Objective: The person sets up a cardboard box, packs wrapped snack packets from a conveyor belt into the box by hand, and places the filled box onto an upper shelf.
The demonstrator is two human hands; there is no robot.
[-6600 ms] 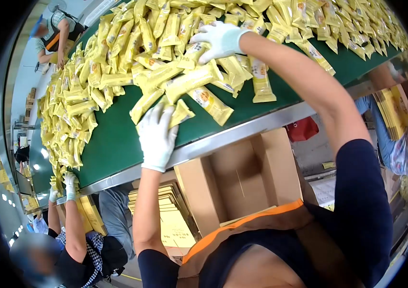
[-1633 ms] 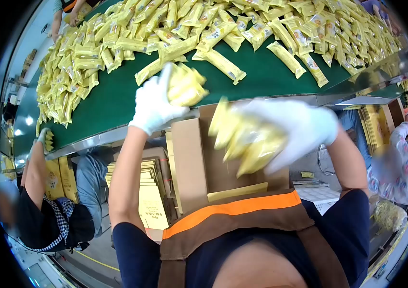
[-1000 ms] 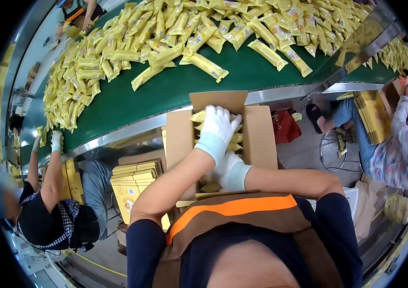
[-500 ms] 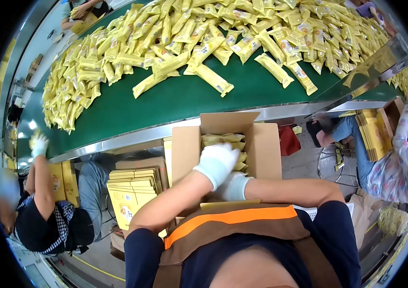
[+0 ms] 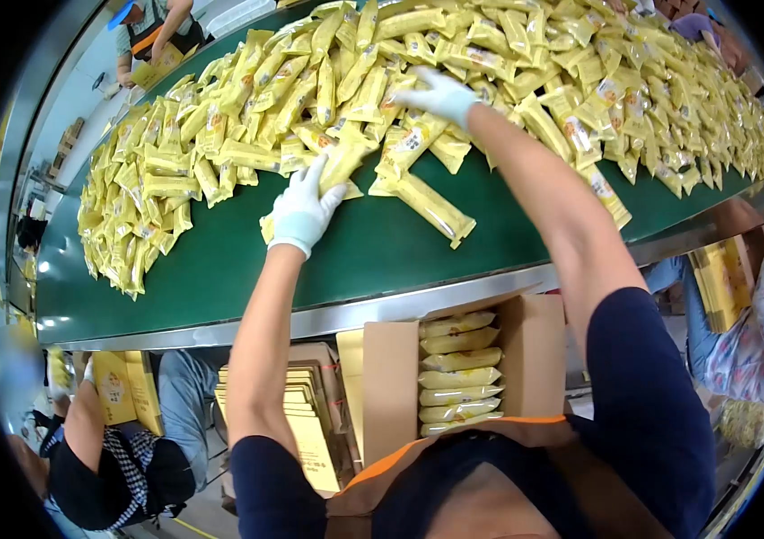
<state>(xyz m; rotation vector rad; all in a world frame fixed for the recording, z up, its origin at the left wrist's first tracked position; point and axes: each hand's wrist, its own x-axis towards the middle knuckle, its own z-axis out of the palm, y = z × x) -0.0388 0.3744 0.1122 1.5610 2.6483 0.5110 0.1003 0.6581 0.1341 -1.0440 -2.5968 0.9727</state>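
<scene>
My left hand [image 5: 302, 212], in a white glove, is at the near edge of the heap on the belt. Its thumb and fingers close round a yellow packet [image 5: 343, 164]. Further back and to the right, my right hand [image 5: 442, 96], also gloved, reaches over the heap of yellow packets [image 5: 490, 38]. Its fingers are spread, with nothing held in them. One loose packet [image 5: 427, 206] lies on the green belt between my arms. Close to my body, an open cardboard box [image 5: 390, 386] holds a row of several yellow packets [image 5: 460, 377].
The green conveyor belt [image 5: 382, 260] has a metal edge [image 5: 328, 320] in front of me. Folded yellow cartons [image 5: 310, 440] stand left of the box. Co-workers sit at left [image 5: 122, 476] and right [image 5: 755, 346]; another person [image 5: 162, 36] is across the belt.
Both hands have left the box and reached forward to the heap on the belt. The left hand has closed on a packet. The row in the box is now uncovered, and the view has shifted.
</scene>
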